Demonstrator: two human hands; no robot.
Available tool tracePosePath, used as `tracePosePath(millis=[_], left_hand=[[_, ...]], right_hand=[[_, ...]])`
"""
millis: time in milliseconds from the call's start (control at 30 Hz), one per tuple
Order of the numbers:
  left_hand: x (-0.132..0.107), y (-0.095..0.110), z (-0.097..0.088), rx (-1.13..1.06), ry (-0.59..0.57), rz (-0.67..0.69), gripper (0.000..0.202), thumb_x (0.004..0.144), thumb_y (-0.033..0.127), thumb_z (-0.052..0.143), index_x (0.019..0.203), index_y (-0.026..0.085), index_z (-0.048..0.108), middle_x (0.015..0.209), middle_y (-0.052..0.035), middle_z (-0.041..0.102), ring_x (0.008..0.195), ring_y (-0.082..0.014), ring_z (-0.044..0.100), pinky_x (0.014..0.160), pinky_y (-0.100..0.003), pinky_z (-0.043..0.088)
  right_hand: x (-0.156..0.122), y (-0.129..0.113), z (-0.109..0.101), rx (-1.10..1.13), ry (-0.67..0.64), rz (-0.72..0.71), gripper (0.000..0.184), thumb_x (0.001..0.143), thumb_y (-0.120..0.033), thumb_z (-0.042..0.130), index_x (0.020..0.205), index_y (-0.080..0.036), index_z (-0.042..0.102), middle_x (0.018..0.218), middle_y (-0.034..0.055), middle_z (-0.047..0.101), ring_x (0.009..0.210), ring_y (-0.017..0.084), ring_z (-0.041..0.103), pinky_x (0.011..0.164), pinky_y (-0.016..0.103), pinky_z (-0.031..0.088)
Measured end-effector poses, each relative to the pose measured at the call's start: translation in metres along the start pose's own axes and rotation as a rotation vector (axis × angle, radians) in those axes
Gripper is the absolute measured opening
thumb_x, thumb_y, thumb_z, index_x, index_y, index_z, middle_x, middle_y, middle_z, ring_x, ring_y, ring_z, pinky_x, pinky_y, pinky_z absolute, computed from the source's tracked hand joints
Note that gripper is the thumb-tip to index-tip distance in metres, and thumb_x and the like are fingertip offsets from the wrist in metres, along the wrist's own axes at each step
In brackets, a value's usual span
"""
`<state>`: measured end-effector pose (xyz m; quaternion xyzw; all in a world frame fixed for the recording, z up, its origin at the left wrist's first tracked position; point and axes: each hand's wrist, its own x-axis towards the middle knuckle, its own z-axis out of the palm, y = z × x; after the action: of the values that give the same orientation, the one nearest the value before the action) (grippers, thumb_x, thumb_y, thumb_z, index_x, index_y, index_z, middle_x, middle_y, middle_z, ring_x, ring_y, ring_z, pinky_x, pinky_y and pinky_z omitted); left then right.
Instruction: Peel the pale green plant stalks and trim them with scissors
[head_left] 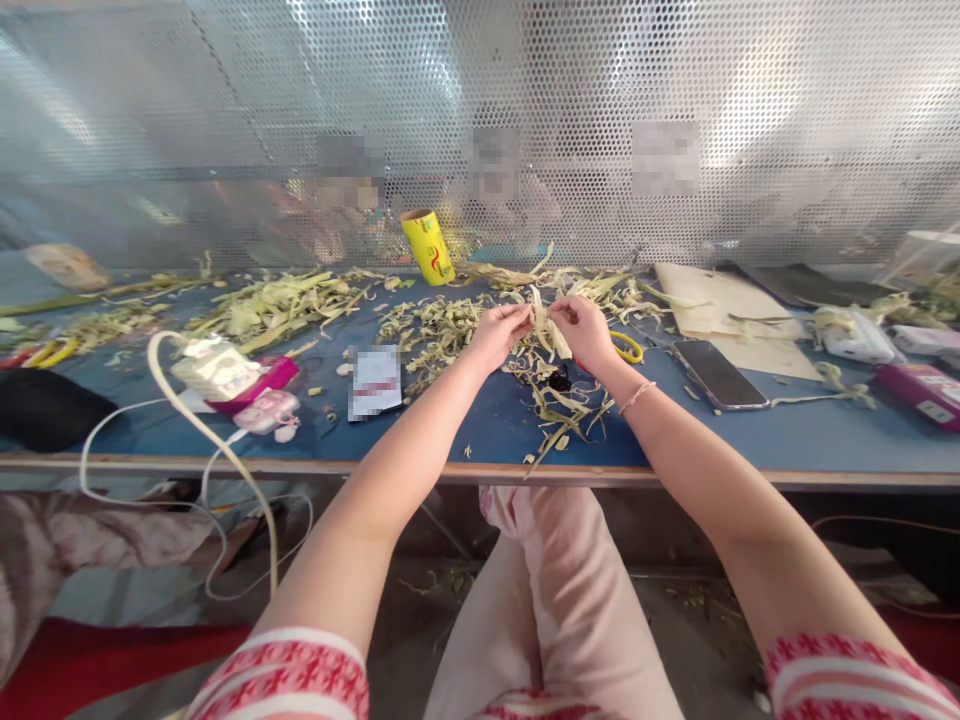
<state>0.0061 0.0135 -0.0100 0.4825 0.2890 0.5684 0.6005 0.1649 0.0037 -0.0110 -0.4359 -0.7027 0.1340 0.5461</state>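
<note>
Over the middle of the blue table (465, 440), my left hand (501, 336) and my right hand (585, 328) work close together, fingertips pinched. Between them is a pale, dry husk strip (556, 340), pinched on its left side by my left hand and on its right by my right. Its short ends stick up and hang down. Below my hands lie loose curled husk scraps (562, 415) and a small black tangle. A yellow loop (628, 347) shows just behind my right wrist, perhaps a tool handle. A heap of small twisted husk pieces (435, 325) spreads left of my left hand.
A yellow tube (429, 248) stands tilted against the perforated metal panel (555, 90). A larger husk pile (277, 305) lies left, near a cabled charger (217, 372). A phone (721, 376) and cardboard (727, 300) lie right. The table's front edge (480, 470) runs below my forearms.
</note>
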Motion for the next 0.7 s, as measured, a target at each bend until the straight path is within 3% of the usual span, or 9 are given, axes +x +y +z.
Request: tracePosePath(millis=[367,567,700], left_hand=[[-0.0040,0.0028,0.0042,0.030,-0.014,-0.025,0.012,0.069,0.013,0.073,0.076,0.013,0.063,0.073,0.0009,0.066,0.070,-0.0057,0.061,0.081,-0.023,0.049],[-0.0050,0.0049,0.0038,0.020,-0.018,-0.032,0.016,0.072,0.022,0.073,0.072,0.014,0.060,0.068,0.0020,0.062,0.067,-0.0055,0.060,0.078,-0.023,0.049],[-0.0062,0.0051,0.0049,0.021,-0.031,-0.037,0.013,0.070,0.016,0.074,0.073,0.013,0.061,0.069,0.0021,0.063,0.067,-0.0048,0.059,0.076,-0.021,0.048]], right_hand=[[0.0014,0.0000,-0.0001,-0.001,-0.019,0.003,0.005,0.076,-0.024,0.057,0.076,-0.020,0.059,0.074,0.0020,0.054,0.069,0.015,0.048,0.070,0.032,0.041],[0.0008,-0.0028,-0.0009,0.020,-0.029,0.003,0.006,0.074,-0.025,0.058,0.075,-0.020,0.061,0.073,0.0018,0.056,0.069,0.015,0.049,0.068,0.031,0.041],[0.0008,-0.0047,-0.0011,0.034,-0.042,0.009,0.005,0.072,-0.024,0.059,0.074,-0.020,0.061,0.073,0.0017,0.056,0.067,0.014,0.048,0.067,0.030,0.041]])
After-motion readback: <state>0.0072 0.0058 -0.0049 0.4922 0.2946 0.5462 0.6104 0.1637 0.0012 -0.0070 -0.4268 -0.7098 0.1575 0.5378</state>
